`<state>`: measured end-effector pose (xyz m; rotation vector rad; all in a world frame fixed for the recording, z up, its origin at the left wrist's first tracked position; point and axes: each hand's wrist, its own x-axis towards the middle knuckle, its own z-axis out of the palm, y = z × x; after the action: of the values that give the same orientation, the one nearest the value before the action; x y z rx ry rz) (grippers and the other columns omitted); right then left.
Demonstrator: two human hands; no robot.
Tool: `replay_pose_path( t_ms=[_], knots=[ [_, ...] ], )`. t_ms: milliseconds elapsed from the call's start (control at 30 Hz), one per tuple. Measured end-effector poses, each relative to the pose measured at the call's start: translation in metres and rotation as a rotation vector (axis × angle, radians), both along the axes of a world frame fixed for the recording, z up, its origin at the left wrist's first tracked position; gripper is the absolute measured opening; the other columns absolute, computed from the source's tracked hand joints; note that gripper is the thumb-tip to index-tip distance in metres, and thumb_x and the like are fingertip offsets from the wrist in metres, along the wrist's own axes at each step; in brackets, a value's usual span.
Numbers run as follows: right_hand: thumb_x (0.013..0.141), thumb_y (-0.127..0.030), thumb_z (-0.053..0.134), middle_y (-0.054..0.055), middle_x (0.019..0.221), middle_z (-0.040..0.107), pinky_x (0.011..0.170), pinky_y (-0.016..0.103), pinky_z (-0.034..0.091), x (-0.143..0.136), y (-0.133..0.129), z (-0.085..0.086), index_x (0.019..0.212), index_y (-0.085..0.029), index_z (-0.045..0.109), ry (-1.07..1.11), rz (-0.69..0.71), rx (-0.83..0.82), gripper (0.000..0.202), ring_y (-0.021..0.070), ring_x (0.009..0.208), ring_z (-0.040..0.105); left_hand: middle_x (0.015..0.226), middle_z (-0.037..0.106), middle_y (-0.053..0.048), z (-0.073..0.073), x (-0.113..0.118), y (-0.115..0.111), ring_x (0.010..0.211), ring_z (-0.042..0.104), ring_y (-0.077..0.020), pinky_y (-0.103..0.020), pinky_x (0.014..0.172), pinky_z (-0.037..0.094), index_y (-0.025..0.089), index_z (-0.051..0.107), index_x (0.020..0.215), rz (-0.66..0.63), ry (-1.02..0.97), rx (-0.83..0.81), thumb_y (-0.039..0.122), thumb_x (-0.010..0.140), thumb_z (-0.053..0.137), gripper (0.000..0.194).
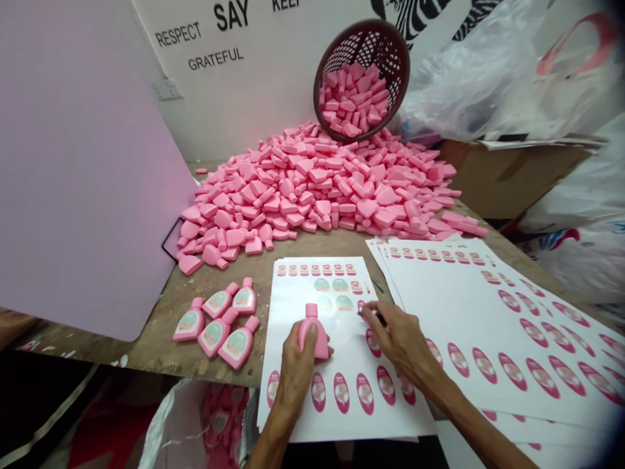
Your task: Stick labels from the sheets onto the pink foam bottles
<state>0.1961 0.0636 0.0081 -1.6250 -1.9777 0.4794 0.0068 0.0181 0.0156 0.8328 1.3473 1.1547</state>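
Note:
My left hand (297, 368) is wrapped around a small pink toy bottle (316, 339), its cap pointing away from me and no label on its visible face. Under both hands lies a white sticker sheet (297, 312) printed with pink oval labels and a few pale green ones. My right hand (398, 339) pinches a thin dark pointed tool (379, 318) whose exact kind is unclear. Its tip is at the sheet, beside the green stickers (344, 303). To the left, several pink bottles with green labels (213, 335) rest on the table.
A large heap of pink bottles (312, 182) covers the back, with a tipped brown basket (400, 85) on it. More sticker sheets (439, 293) spread to the right. A pink panel (88, 163) stands left. Below the table edge (161, 358), an open bag (170, 417) holds labelled bottles.

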Motion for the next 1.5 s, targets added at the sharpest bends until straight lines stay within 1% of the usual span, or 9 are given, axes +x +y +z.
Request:
replay_pose_path(
  t_ms=[100, 233, 333, 467, 700, 900, 1133, 1300, 1500],
  knots=[
    [0.091, -0.036, 0.043, 0.002, 0.078, 0.067, 0.071, 0.032, 0.036, -0.020, 0.033, 0.001, 0.081, -0.022, 0.057, -0.013, -0.027, 0.109, 0.022, 0.0182, 0.072, 0.059, 0.072, 0.062, -0.004, 0.001, 0.000, 0.021, 0.064, 0.066, -0.0184, -0.028, 0.061, 0.053, 0.015, 0.055, 0.097, 0.051, 0.060, 0.045, 0.051, 0.084, 0.052, 0.039],
    [0.088, -0.030, 0.048, 0.002, 0.078, 0.067, 0.074, 0.033, 0.028, -0.040, 0.053, -0.020, 0.081, -0.021, 0.058, -0.157, -0.002, 0.243, 0.015, 0.0188, 0.076, 0.055, 0.069, 0.060, -0.003, -0.008, -0.001, 0.043, 0.064, 0.068, -0.0200, -0.029, 0.059, 0.055, 0.014, 0.055, 0.099, 0.041, 0.045, 0.057, 0.051, 0.081, 0.056, 0.041],
    [0.088, -0.028, 0.049, 0.003, 0.078, 0.066, 0.075, 0.034, 0.025, -0.045, 0.051, -0.031, 0.081, -0.019, 0.058, -0.190, -0.005, 0.267, 0.015, 0.0190, 0.076, 0.053, 0.081, 0.062, -0.006, -0.015, -0.001, 0.048, 0.070, 0.070, -0.0218, -0.028, 0.059, 0.055, 0.014, 0.055, 0.100, 0.020, -0.015, 0.058, 0.051, 0.081, 0.056, 0.042],
    [0.088, -0.026, 0.049, 0.003, 0.077, 0.065, 0.076, 0.034, 0.024, -0.044, 0.048, -0.036, 0.080, -0.019, 0.058, -0.239, 0.019, 0.311, 0.014, 0.0186, 0.077, 0.051, 0.088, 0.061, -0.008, -0.020, 0.001, 0.048, 0.075, 0.071, -0.0241, -0.029, 0.059, 0.056, 0.014, 0.054, 0.103, 0.030, -0.067, 0.039, 0.052, 0.081, 0.056, 0.043],
    [0.087, -0.025, 0.049, 0.002, 0.074, 0.062, 0.077, 0.034, 0.024, -0.042, 0.051, -0.037, 0.077, -0.019, 0.057, -0.234, 0.005, 0.332, 0.014, 0.0175, 0.074, 0.050, 0.092, 0.061, -0.009, -0.018, 0.002, 0.046, 0.076, 0.071, -0.0245, -0.029, 0.061, 0.057, 0.014, 0.054, 0.102, 0.049, -0.084, 0.025, 0.051, 0.082, 0.056, 0.042],
    [0.085, -0.023, 0.050, 0.000, 0.068, 0.061, 0.075, 0.033, 0.024, -0.039, 0.048, -0.037, 0.073, -0.020, 0.055, -0.170, 0.070, 0.294, 0.013, 0.0161, 0.071, 0.049, 0.092, 0.060, -0.009, -0.019, 0.001, 0.046, 0.076, 0.071, -0.0238, -0.028, 0.061, 0.057, 0.015, 0.053, 0.104, 0.045, -0.087, 0.037, 0.051, 0.083, 0.055, 0.042],
    [0.085, -0.024, 0.051, 0.001, 0.071, 0.062, 0.079, 0.034, 0.024, -0.040, 0.047, -0.038, 0.074, -0.019, 0.056, -0.203, -0.003, 0.337, 0.013, 0.0175, 0.074, 0.050, 0.094, 0.059, -0.009, -0.018, 0.000, 0.045, 0.076, 0.071, -0.0237, -0.029, 0.062, 0.057, 0.015, 0.053, 0.104, 0.033, -0.088, 0.041, 0.051, 0.083, 0.054, 0.042],
    [0.082, -0.022, 0.052, -0.002, 0.065, 0.059, 0.076, 0.033, 0.025, -0.037, 0.050, -0.039, 0.071, -0.020, 0.055, -0.134, 0.037, 0.263, 0.012, 0.0158, 0.070, 0.049, 0.091, 0.059, -0.008, -0.017, 0.000, 0.047, 0.074, 0.071, -0.0235, -0.029, 0.061, 0.057, 0.014, 0.053, 0.106, 0.033, -0.094, 0.032, 0.051, 0.082, 0.055, 0.044],
    [0.082, -0.031, 0.057, 0.000, 0.070, 0.063, 0.075, 0.033, 0.026, -0.038, 0.050, -0.039, 0.074, -0.020, 0.056, -0.124, 0.041, 0.271, 0.014, 0.0167, 0.071, 0.051, 0.094, 0.060, -0.009, -0.013, -0.001, 0.047, 0.075, 0.071, -0.0233, -0.029, 0.062, 0.058, 0.014, 0.055, 0.107, 0.030, -0.108, 0.027, 0.051, 0.081, 0.057, 0.046]
  ],
)
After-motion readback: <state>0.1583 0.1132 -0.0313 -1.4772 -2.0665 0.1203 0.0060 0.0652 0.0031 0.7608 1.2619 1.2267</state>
